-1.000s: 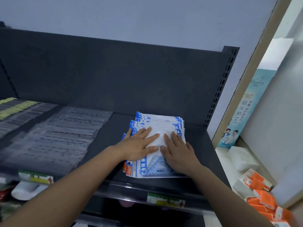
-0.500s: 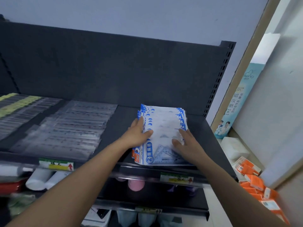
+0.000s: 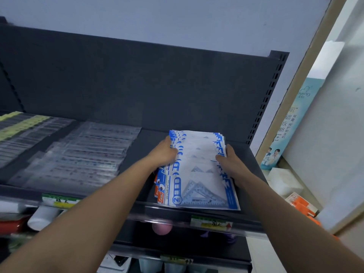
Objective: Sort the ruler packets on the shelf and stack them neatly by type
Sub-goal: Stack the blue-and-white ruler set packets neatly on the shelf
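packets (image 3: 199, 174) lie fanned on shelf (image 3: 146, 142), right end, long axis near to far. they sit between the hands: left hand (image 3: 164, 154) curls over their left edge, right hand (image 3: 231, 162) clasps right edge, thumb on top. both equally near.

The left hand (image 3: 163, 154) and the right hand (image 3: 231, 161) hold the two sides of a pile of blue and white set square packets (image 3: 199, 174) on the dark shelf (image 3: 146, 140). Clear ruler packets (image 3: 82, 152) lie to its left.
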Demonstrator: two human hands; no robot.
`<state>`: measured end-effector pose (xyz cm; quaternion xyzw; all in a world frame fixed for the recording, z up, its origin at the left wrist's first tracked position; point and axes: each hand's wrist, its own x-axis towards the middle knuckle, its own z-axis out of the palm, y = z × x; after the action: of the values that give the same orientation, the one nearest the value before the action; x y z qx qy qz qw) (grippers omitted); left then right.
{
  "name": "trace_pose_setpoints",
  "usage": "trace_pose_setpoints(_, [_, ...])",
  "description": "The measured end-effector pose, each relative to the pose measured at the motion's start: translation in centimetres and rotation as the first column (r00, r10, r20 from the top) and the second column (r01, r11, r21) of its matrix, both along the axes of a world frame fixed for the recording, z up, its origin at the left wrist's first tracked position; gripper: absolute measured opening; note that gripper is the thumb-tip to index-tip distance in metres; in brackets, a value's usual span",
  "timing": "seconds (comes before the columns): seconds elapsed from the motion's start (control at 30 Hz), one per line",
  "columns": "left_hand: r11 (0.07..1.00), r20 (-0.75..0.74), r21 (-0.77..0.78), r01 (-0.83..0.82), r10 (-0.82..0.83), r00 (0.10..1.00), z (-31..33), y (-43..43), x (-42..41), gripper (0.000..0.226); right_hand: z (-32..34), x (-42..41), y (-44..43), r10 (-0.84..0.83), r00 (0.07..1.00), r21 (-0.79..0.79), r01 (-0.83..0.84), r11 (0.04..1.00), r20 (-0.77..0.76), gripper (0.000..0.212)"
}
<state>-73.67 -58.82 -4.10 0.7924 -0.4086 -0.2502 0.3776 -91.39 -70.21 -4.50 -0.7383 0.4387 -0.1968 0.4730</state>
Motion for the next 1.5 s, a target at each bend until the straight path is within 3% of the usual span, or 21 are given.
trace_pose_setpoints(0.07, [1.000, 0.002, -0.016, 0.021, -0.021, 1.000, 0.0, -0.2, -0.3, 0.036, -0.1, 0.3, -0.6, -0.017, 0.999, 0.032, 0.016, 0.999, 0.047, 0.039])
trace_pose_setpoints(0.2, [0.998, -0.037, -0.056, 0.016, -0.018, 0.999, -0.3, -0.6, 0.6, 0.039, -0.6, 0.4, -1.7, -0.091, 0.992, 0.037, 0.088, 0.995, 0.089, 0.068])
trace_pose_setpoints(0.33, [0.997, -0.060, -0.077, 0.012, -0.016, 0.998, -0.9, -1.2, 1.0, 0.040, -0.8, 0.9, -2.4, -0.067, 0.995, 0.032, 0.064, 0.997, 0.078, 0.040])
trace_pose_setpoints(0.4, [0.995, -0.064, -0.102, 0.003, -0.009, 0.998, -1.0, -1.2, 1.1, 0.039, -0.9, 0.9, -2.8, -0.037, 0.999, -0.069, 0.036, 0.997, -0.016, 0.029])
trace_pose_setpoints(0.53, [0.990, -0.019, -0.139, 0.001, -0.004, 1.000, -0.4, -0.8, 1.1, 0.045, -1.2, 0.9, -2.7, -0.032, 0.932, -0.381, -0.117, 0.917, -0.361, 0.042])
trace_pose_setpoints(0.63, [0.988, 0.223, -0.132, -0.082, 0.111, 0.968, -0.6, -0.8, 1.1, 0.047, -1.1, 1.4, -2.1, -0.005, 0.919, -0.545, -0.230, 0.806, -0.395, 0.051])
trace_pose_setpoints(0.7, [0.999, 0.392, -0.036, -0.017, 0.030, 0.920, -0.9, -0.7, 0.8, 0.051, -1.5, 1.3, -1.9, 0.084, 0.866, -0.477, -0.349, 0.807, -0.492, 0.054])
trace_pose_setpoints(0.8, [0.957, 0.481, 0.240, 0.164, -0.264, 0.836, -1.1, -0.2, -0.5, 0.040, -2.3, 0.3, -1.5, 0.111, 0.818, -0.420, -0.400, 0.814, -0.564, 0.056])
trace_pose_setpoints(0.9, [0.934, 0.501, 0.307, 0.184, -0.323, 0.803, -1.6, 0.6, -1.9, 0.061, -2.5, -0.1, -0.3, 0.045, 0.841, -0.519, -0.375, 0.768, -0.540, 0.057])
trace_pose_setpoints(1.0, [0.882, 0.491, 0.418, 0.215, -0.419, 0.763, -2.2, 1.1, -2.4, 0.079, -2.7, -0.3, 0.9, 0.131, 0.788, -0.446, -0.468, 0.763, -0.602, 0.058])
trace_pose_setpoints(1.1, [0.921, 0.505, 0.322, 0.217, -0.361, 0.784, -2.2, 1.9, -2.1, 0.086, -2.7, -1.0, 1.3, 0.093, 0.819, -0.500, -0.431, 0.751, -0.567, 0.056])
trace_pose_setpoints(1.2, [0.862, 0.426, 0.405, 0.305, -0.473, 0.771, -2.6, 2.9, -1.9, 0.126, -3.1, -1.7, 2.1, 0.158, 0.775, -0.426, -0.491, 0.760, -0.612, 0.058])
trace_pose_setpoints(1.3, [0.894, 0.408, 0.319, 0.315, -0.430, 0.805, -2.9, 3.4, -1.7, 0.139, -3.2, -2.3, 3.0, 0.119, 0.824, -0.479, -0.432, 0.764, -0.554, 0.057])
trace_pose_setpoints(1.4, [0.938, 0.460, 0.221, 0.265, -0.340, 0.820, -2.9, 4.0, -2.1, 0.121, -3.0, -3.0, 4.0, 0.139, 0.821, -0.444, -0.433, 0.784, -0.554, 0.063])
trace_pose_setpoints(1.5, [0.943, 0.406, 0.214, 0.255, -0.323, 0.855, -2.9, 4.9, -2.9, 0.096, -2.7, -3.4, 4.3, 0.183, 0.778, -0.395, -0.489, 0.778, -0.601, 0.067])
